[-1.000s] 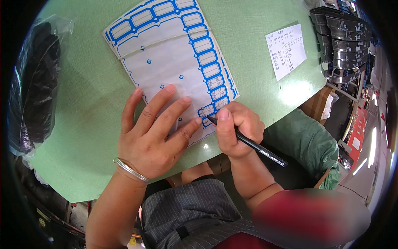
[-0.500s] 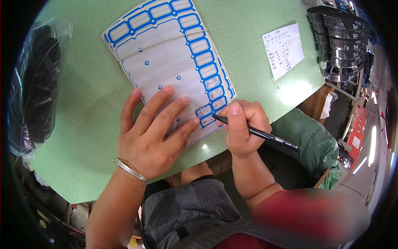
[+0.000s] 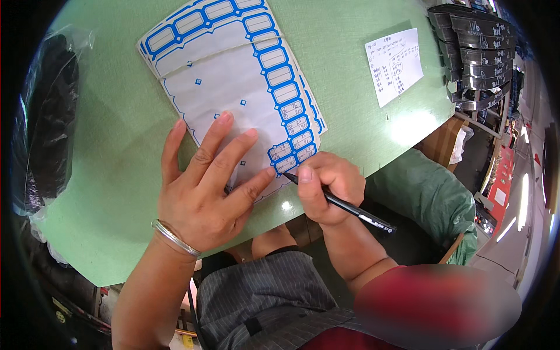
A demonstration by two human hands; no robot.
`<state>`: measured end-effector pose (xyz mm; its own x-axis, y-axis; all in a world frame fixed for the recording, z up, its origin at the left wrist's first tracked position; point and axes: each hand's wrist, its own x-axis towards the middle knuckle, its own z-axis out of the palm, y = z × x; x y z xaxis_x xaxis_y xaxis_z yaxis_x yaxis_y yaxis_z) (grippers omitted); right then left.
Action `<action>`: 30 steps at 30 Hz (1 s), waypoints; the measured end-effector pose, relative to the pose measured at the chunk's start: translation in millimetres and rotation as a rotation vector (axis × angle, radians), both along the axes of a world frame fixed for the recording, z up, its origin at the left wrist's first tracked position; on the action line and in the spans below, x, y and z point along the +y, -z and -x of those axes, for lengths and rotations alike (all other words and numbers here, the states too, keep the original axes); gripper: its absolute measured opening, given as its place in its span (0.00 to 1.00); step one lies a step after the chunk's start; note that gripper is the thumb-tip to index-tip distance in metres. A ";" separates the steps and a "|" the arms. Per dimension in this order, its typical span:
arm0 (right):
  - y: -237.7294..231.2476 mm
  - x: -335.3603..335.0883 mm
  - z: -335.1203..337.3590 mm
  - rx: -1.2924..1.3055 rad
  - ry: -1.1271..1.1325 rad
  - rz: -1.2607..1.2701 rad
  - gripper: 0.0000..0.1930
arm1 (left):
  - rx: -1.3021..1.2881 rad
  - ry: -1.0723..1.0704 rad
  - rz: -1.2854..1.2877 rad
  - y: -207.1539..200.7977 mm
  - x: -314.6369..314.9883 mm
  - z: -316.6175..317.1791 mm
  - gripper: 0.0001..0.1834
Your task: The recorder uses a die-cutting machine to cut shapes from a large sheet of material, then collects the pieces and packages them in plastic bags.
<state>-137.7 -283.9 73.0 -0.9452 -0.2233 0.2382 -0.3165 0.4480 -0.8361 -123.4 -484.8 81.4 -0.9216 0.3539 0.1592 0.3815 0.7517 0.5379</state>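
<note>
Right hand: the right hand (image 3: pixel 329 186) sits at the near edge of the desk, its fingers (image 3: pixel 305 175) clamped together around a black pen (image 3: pixel 341 203), the tip touching a blue-bordered label at the lower right corner of the sheet
Left hand: the left hand (image 3: pixel 201 189) lies flat, palm down, fingers spread apart and holding nothing, pressing the near corner of the sheet onto the desk; a silver bangle (image 3: pixel 174 238) circles the wrist
Label sheets: a stack of white label sheets (image 3: pixel 233 87) edged with blue-framed stickers lies tilted on the green desk (image 3: pixel 105 146), a thin rubber band across its upper part; the nearest few labels carry handwriting, those farther up are blank
Risk, smudging: the right hand rests just beside the freshly written labels, so fresh ink could probably smear if the palm drags over them
Risk, slipping: the sheets reach close to the desk edge; if the left hand lifts, the stack could shift under the pen and spoil a line
Farther off: a white handwritten note (image 3: pixel 395 64) lies well apart at the right; black stacked trays (image 3: pixel 481 52) beyond it; a dark bundle in clear plastic (image 3: pixel 49 122) at the left
</note>
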 end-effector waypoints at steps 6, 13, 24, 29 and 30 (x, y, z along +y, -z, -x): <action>1.7 -0.7 -0.7 0.031 -0.029 -0.033 0.13 | 0.010 -0.009 0.002 0.6 1.8 -0.4 0.17; 1.7 -1.4 0.9 0.057 -0.023 -0.041 0.14 | 0.010 -0.027 0.004 2.7 3.9 -1.9 0.16; 2.9 -1.0 -0.6 0.059 -0.012 -0.054 0.14 | 0.016 -0.021 -0.002 6.1 4.1 -1.6 0.16; 0.2 -0.5 0.6 0.018 -0.021 -0.046 0.14 | 0.016 -0.020 0.013 3.8 3.0 -0.6 0.16; 0.3 1.2 0.4 0.017 -0.020 -0.049 0.14 | 0.013 -0.019 0.010 4.4 4.4 -0.5 0.16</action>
<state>-138.1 -282.6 72.8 -0.9364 -0.2540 0.2421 -0.3396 0.4820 -0.8077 -122.9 -480.3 77.0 -0.9261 0.3381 0.1677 0.3741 0.7639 0.5258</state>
